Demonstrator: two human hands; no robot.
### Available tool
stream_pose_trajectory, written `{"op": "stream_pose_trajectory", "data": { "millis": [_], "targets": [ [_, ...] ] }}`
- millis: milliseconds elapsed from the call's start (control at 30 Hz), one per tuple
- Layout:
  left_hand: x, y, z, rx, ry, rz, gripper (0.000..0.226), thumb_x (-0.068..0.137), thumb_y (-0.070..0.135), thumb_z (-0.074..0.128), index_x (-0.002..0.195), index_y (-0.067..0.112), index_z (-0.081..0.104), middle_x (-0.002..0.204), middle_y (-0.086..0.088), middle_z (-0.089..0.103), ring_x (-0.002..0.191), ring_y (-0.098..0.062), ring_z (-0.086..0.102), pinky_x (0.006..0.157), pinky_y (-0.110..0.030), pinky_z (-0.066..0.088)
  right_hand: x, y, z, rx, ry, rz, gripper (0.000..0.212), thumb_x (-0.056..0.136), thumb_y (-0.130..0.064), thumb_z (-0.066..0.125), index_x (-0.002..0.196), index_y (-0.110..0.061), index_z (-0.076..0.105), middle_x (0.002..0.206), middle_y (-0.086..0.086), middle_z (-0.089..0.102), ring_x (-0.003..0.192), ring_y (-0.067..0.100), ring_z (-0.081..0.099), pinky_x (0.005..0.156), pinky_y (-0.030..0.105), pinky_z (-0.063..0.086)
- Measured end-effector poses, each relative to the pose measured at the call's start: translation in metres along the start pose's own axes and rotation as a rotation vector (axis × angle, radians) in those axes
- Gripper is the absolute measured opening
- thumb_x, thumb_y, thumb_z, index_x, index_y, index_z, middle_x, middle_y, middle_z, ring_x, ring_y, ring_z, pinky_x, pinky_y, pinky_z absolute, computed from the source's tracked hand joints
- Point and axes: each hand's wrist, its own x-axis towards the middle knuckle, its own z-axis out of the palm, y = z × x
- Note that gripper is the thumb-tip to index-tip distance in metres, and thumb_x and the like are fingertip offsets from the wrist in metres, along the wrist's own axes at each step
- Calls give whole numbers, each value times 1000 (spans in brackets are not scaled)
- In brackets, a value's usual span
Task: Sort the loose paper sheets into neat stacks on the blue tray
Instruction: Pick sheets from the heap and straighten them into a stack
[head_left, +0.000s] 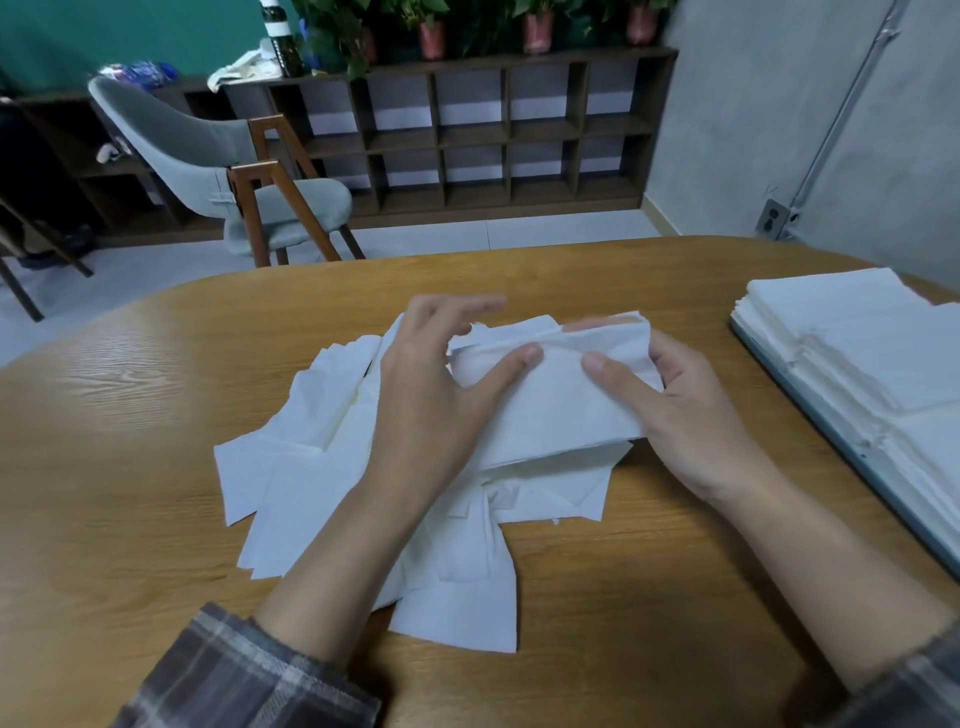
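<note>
White folded sheet (550, 405) | held above loose paper sheets (311, 467) heaped on table (130, 415) centre | left hand (441, 384) pinches left end, right hand (680, 410) grips right end, thumbs on top | blue tray (904, 512) at right carries neat stacks (857, 338)

Your sheets (311, 467): soft, matt white paper, creased. Table (130, 441): smooth wood, low sheen. Your sleeve (234, 675): woven plaid cloth.

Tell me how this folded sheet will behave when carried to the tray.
Probably floppy: the sheet creases softly between left hand and right hand. It looks thin, so likely light and apt to unfold. Its ragged top edge suggests easy tearing.
</note>
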Motion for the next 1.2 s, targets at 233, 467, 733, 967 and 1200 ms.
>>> {"op": "stream_pose_trajectory", "data": {
  "millis": [233,467,733,967,1200],
  "targets": [
    [2,13,-7,-587,-287,-487,31,92,36,79,120,22,74,109,-2,81,105,-22,77,88,-38,62,6,-3,-6,318,0,-2,72,91,-10,69,148,-41,39,104,-3,76,98,19,74,74,30,61],
    [3,1,-2,-243,-66,-315,36,92,40,80,125,40,67,117,11,74,103,-9,72,78,-27,62,8,-3,-30,462,-306,164,57,68,-30,92,122,-28,74,124,0,70,111,22,68,84,33,58],
    [-17,-1,21,117,-130,200,50,88,32,86,130,22,61,132,6,54,120,-8,53,100,-23,47,13,15,-26,-222,143,-4,28,94,-6,74,114,-26,80,118,-21,76,120,-7,63,100,8,44],
    [-31,-4,35,217,-585,121,26,81,53,84,93,32,75,92,16,64,90,-4,60,80,-33,53,14,21,-33,-373,120,1,27,91,-11,78,107,-33,82,112,-25,76,114,-10,63,97,5,43],
    [-27,-2,31,204,-631,74,16,82,45,85,87,32,76,93,17,65,88,-1,59,74,-21,47,15,24,-32,-441,135,-37,27,93,-13,77,108,-35,81,113,-27,75,117,-10,61,101,10,41]
  ]
}}
